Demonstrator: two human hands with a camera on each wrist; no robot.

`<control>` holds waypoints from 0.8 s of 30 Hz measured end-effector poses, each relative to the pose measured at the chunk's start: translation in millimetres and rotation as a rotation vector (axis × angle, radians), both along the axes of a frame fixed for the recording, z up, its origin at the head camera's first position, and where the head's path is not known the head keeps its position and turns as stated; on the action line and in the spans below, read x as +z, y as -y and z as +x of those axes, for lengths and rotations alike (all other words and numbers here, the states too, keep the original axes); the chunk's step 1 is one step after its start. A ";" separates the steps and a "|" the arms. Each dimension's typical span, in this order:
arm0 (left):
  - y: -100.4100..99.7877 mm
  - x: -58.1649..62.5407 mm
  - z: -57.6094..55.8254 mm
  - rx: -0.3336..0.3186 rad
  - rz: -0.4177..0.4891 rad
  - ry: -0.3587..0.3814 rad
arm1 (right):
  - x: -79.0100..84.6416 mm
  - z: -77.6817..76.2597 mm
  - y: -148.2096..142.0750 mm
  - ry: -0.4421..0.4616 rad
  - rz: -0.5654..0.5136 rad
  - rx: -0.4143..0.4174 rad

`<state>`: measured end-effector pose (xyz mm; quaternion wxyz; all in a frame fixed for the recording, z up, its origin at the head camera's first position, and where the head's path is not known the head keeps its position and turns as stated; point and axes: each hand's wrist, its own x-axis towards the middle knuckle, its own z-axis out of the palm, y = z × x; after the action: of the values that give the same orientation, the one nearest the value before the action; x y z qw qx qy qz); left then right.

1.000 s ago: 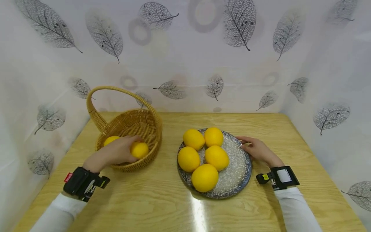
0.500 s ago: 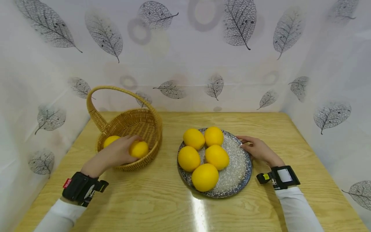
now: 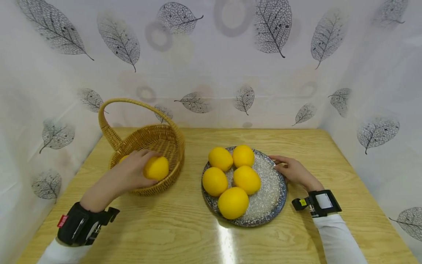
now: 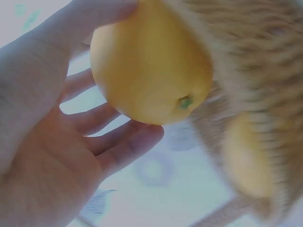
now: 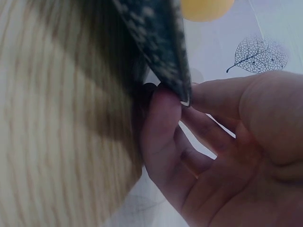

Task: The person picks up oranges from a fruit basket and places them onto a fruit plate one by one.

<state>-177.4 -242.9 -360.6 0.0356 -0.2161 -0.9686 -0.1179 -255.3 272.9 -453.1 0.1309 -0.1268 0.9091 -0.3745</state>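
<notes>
In the head view my left hand [image 3: 128,170] holds a round yellow orange [image 3: 156,168] inside the near side of the wicker basket [image 3: 157,129]. The left wrist view shows thumb and fingers around this orange [image 4: 151,66], its green stem end facing the camera. A second orange [image 4: 246,153] lies in the basket, mostly covered by my hand in the head view. My right hand [image 3: 295,171] pinches the right rim of a speckled grey plate [image 3: 268,194] with a dark blue edge. Thumb above and fingers below grip that rim [image 5: 182,90] in the right wrist view.
Several oranges [image 3: 233,202] sit together on the left half of the plate. An arched handle [image 3: 132,99] rises over the basket. Both stand on a wooden table [image 3: 184,227], with a leaf-patterned curtain [image 3: 211,66] behind and at the sides.
My left hand has risen slightly with the orange, and its wrist has shifted left and down in the view. The right hand and the plate stay in place.
</notes>
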 end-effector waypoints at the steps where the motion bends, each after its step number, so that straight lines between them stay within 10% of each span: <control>1: -5.0 5.9 3.2 -0.003 0.001 -0.005 | 0.1 0.4 -0.4 0.000 -0.002 -0.001; 11: -76.0 40.2 15.1 -0.274 0.070 -0.052 | 0.4 1.9 -2.5 -0.006 -0.013 0.002; 24: -197.4 38.5 -39.1 -0.556 -0.024 0.027 | -3.7 0.7 -0.9 0.010 -0.005 -0.025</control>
<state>-216.5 -45.5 -322.1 -0.0139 -0.4726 -0.8737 -0.1144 -254.6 273.8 -456.7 0.1306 -0.1141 0.9090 -0.3789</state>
